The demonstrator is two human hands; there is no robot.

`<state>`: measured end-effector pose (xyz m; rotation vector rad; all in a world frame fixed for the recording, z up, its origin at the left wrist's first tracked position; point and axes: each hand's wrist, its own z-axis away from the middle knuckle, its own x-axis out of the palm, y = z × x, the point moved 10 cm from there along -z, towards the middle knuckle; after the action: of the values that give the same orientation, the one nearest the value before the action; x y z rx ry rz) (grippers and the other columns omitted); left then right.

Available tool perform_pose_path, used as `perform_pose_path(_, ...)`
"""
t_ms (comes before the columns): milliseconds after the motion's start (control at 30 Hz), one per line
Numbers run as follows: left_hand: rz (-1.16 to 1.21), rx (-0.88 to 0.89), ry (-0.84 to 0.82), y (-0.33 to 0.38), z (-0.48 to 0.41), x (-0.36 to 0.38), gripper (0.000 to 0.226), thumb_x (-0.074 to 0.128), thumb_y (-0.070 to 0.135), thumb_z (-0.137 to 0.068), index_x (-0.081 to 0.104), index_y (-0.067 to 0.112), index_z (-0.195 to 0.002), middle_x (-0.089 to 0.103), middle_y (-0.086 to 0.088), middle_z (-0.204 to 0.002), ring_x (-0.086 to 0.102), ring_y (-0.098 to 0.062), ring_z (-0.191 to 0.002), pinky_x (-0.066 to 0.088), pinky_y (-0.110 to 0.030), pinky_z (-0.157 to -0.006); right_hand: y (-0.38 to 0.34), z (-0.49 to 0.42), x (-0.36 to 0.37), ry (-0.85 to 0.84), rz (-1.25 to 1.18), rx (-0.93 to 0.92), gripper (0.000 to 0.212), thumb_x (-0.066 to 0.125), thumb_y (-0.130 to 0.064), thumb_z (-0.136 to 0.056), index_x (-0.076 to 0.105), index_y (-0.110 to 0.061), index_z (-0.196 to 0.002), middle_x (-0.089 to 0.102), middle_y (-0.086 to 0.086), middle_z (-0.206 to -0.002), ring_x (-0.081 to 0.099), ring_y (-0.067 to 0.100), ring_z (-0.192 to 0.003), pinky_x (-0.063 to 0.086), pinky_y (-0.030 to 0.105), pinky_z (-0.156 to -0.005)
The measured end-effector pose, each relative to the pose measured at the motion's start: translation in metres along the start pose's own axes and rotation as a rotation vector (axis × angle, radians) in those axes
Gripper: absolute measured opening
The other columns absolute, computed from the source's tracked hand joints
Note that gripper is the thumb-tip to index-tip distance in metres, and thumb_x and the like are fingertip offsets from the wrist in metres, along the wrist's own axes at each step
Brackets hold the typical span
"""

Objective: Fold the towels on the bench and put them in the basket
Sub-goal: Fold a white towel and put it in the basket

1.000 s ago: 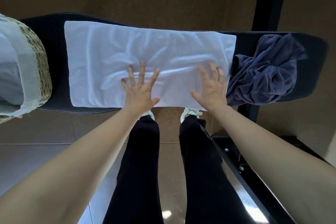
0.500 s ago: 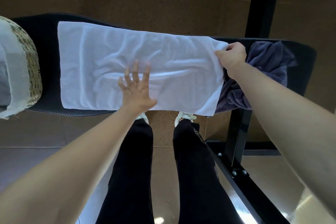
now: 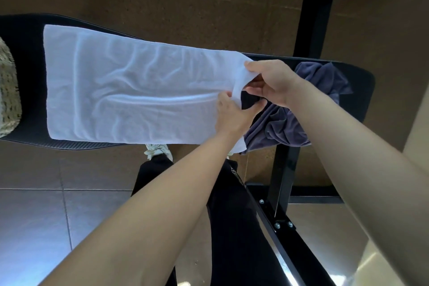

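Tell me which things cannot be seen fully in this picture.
Basket: head view, cut off by left edge; inside unseen.
Grey towel: head view, partly behind the right hand and forearm.
Left hand: head view, fingertips hidden by the white towel's lifted edge; grip unclear.

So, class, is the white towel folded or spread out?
Spread out: the white towel lies flat along the bench; only its right end is lifted, pinched by the right hand.
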<state>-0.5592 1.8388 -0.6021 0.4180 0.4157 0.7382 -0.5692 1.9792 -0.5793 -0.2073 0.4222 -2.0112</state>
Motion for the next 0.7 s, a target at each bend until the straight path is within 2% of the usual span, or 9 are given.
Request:
perform_pose_path(67, 0.052, -0.051, 0.026, -0.005, -0.003, -0.002, 0.049, 0.072, 0.039, -0.087, 0.042, 0.017, -0.118, 0.056, -0.002, -0.111, 0.060, -0.028, -0.106, 0.052, -0.042, -0.089, -0.005, 0.007, 0.003, -0.030, -0.053, -0.003, 0.024, 0.062, -0.024, -0.101, 0.069, -0.010, -0.118, 0.077, 0.008, -0.106, 0.077, 0.025, -0.094, 0.060, 0.028, -0.071)
perform_pose_path(133, -0.038, -0.067, 0.036, -0.015, 0.000, -0.011, 0.023, 0.061, 0.021, -0.096, 0.049, 0.014, -0.114, 0.057, -0.002, -0.102, 0.060, -0.031, -0.097, 0.045, -0.036, -0.080, -0.013, 0.010, 0.007, -0.023, -0.098, -0.020, 0.026, 0.060, -0.023, -0.102, 0.067, -0.009, -0.123, 0.076, 0.009, -0.110, 0.076, 0.025, -0.099, 0.060, 0.028, -0.073)
perform_pose_path(200, -0.109, -0.072, 0.036, -0.031, 0.010, -0.022, 0.016, 0.053, 0.015, -0.100, 0.056, 0.011, -0.114, 0.057, -0.003, -0.100, 0.057, -0.027, -0.092, 0.040, -0.032, -0.076, -0.020, 0.011, 0.011, 0.012, -0.142, -0.026, 0.026, 0.058, -0.023, -0.103, 0.065, -0.009, -0.124, 0.074, 0.010, -0.114, 0.075, 0.025, -0.102, 0.061, 0.029, -0.073)
perform_pose_path(300, -0.089, -0.127, 0.023, -0.061, 0.031, -0.035, 0.013, 0.046, 0.008, -0.098, 0.056, 0.014, -0.092, 0.055, 0.003, -0.078, 0.056, -0.018, -0.070, 0.036, -0.030, -0.063, -0.029, 0.011, 0.018, 0.122, -0.185, -0.014, 0.021, 0.058, -0.022, -0.103, 0.064, -0.011, -0.120, 0.071, 0.011, -0.115, 0.073, 0.025, -0.102, 0.064, 0.033, -0.077)
perform_pose_path(367, -0.051, -0.153, -0.017, -0.079, 0.046, -0.039, 0.018, 0.047, 0.008, -0.096, 0.052, 0.013, -0.079, 0.052, 0.002, -0.070, 0.050, -0.023, -0.067, 0.037, -0.032, -0.062, -0.036, 0.009, 0.028, 0.167, -0.230, -0.012, 0.016, 0.061, -0.019, -0.102, 0.064, -0.010, -0.115, 0.071, 0.014, -0.111, 0.073, 0.027, -0.101, 0.065, 0.036, -0.080)
perform_pose_path(433, 0.056, -0.150, -0.095, -0.091, 0.060, -0.041, 0.020, 0.052, 0.016, -0.098, 0.059, 0.008, -0.082, 0.062, -0.008, -0.077, 0.058, -0.030, -0.072, 0.051, -0.039, -0.069, -0.042, 0.006, 0.044, 0.164, -0.247, -0.012, 0.013, 0.063, -0.017, -0.101, 0.065, -0.009, -0.111, 0.073, 0.015, -0.106, 0.075, 0.027, -0.097, 0.064, 0.038, -0.082)
perform_pose_path(500, 0.176, -0.149, -0.131, -0.096, 0.072, -0.054, 0.022, 0.055, 0.024, -0.101, 0.068, 0.007, -0.103, 0.072, -0.013, -0.100, 0.070, -0.032, -0.093, 0.062, -0.045, -0.082, -0.048, 0.002, 0.064, 0.156, -0.205, -0.023, 0.017, 0.065, -0.016, -0.099, 0.066, -0.008, -0.114, 0.072, 0.012, -0.098, 0.074, 0.021, -0.088, 0.064, 0.033, -0.080)
perform_pose_path(567, 0.272, -0.132, -0.111, -0.096, 0.082, -0.078, 0.020, 0.054, 0.024, -0.105, 0.063, 0.013, -0.119, 0.070, -0.006, -0.115, 0.071, -0.022, -0.103, 0.064, -0.034, -0.082, -0.054, -0.001, 0.085, 0.172, -0.124, -0.055, 0.021, 0.067, -0.016, -0.097, 0.069, -0.007, -0.115, 0.069, 0.009, -0.089, 0.067, 0.015, -0.075, 0.061, 0.026, -0.071)
perform_pose_path(700, 0.345, -0.050, -0.056, -0.093, 0.100, -0.131, 0.022, 0.053, 0.027, -0.108, 0.055, 0.013, -0.124, 0.067, -0.001, -0.120, 0.070, -0.018, -0.106, 0.062, -0.027, -0.077, -0.069, -0.007, 0.128, 0.226, 0.116, -0.177, 0.018, 0.067, -0.018, -0.093, 0.075, -0.004, -0.101, 0.063, 0.005, -0.078, 0.056, 0.012, -0.062, 0.053, 0.024, -0.062)
